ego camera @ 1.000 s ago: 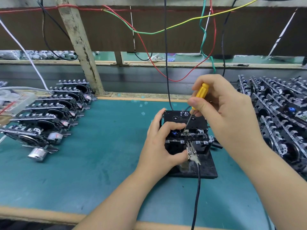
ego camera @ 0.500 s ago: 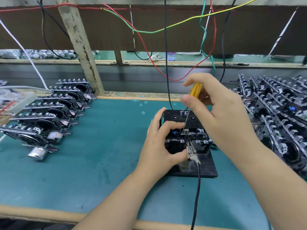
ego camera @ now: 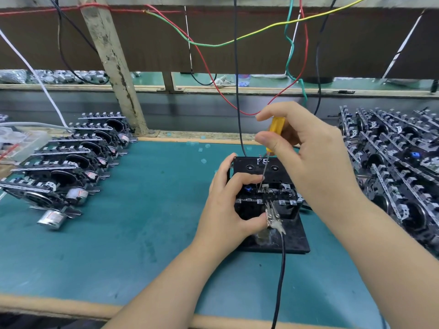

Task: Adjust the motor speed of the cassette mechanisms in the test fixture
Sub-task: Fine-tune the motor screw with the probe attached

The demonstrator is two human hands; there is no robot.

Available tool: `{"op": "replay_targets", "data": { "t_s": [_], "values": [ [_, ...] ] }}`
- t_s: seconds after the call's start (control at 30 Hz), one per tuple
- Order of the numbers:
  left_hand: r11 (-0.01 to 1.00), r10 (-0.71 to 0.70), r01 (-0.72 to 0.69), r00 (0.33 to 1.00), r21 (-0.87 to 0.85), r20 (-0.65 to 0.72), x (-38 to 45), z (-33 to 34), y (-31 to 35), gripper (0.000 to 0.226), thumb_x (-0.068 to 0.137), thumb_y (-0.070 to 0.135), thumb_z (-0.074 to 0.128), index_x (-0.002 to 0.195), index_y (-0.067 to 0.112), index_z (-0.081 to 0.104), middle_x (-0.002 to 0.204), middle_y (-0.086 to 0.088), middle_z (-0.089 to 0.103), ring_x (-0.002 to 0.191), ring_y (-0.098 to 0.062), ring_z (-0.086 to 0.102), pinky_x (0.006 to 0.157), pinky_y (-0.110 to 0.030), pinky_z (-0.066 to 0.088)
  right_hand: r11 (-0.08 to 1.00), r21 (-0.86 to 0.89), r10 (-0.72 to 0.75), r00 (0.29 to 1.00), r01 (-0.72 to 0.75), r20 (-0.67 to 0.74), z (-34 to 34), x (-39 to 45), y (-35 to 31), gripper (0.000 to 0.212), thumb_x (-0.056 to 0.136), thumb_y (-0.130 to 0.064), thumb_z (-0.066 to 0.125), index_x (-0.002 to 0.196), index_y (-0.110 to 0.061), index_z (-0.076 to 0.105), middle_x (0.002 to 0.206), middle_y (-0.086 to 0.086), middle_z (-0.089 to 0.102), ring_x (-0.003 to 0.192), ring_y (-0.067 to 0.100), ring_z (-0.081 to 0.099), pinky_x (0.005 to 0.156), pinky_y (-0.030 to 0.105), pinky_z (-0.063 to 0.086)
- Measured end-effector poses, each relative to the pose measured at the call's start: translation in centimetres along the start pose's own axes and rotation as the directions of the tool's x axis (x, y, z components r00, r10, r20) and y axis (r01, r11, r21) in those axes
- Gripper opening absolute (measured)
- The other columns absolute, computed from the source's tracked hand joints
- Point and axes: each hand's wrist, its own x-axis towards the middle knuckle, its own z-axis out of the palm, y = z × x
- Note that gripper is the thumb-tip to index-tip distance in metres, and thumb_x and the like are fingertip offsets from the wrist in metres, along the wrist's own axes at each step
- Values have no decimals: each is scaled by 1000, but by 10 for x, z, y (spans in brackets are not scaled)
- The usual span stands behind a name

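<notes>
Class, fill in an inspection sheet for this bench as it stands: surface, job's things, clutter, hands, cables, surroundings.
Surface: teal mat, wooden front edge.
Job's things: cassette mechanism in black test fixture; yellow-handled screwdriver, tip down on it.
Clutter: mechanism rows left and right.
Hands: left hand grips mechanism; right hand pinches screwdriver.
Cables: black lead to clips; coloured wires overhead.
Surroundings: wooden post.

Black mechanism, seemingly seated in fixture
</notes>
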Motion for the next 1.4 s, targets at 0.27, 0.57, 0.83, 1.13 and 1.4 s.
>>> {"op": "replay_targets", "data": {
  "t_s": [0.27,0.57,0.83,1.13,1.4],
  "values": [
    [1000,7,-7,1000,-10,0,-1,0,-2,60,64,28,81,111,55,54,162,19,15,148,-1,23,108,-14,31,980,153,114,990,-126,82,-13,7,2,18,96,-12,65,111,-22,65,83,-2,74,77,12,75,83,38,60],
    [995,96,-95,994,14,-45,0,3,-6,56,63,32,79,110,50,56,163,14,17,150,0,20,114,-22,32,999,-52,-2,1000,1,-21,-2,2,-1,19,92,-21,73,109,-20,65,83,-9,61,76,11,57,75,22,47],
    [995,95,-95,995,9,-41,3,3,-13,45,72,66,71,115,62,58,159,35,8,149,-1,23,115,-32,32,962,191,184,980,-194,72,-16,4,5,51,85,-5,75,103,-51,63,86,-9,73,79,11,72,79,26,55],
    [996,85,-85,990,10,-116,0,4,-2,56,63,42,84,110,57,58,158,32,17,144,-3,35,104,-28,46,994,6,105,990,-106,97,-11,3,-8,26,97,-17,63,114,-36,66,97,-14,66,94,7,64,84,23,48],
    [999,51,-50,995,19,-80,1,2,-1,54,63,53,81,110,59,57,159,34,12,149,-6,27,112,-44,40,995,-50,93,979,-86,179,-16,13,-18,28,91,-13,72,107,-37,72,79,-16,67,83,5,63,77,18,47]
  ]
}}
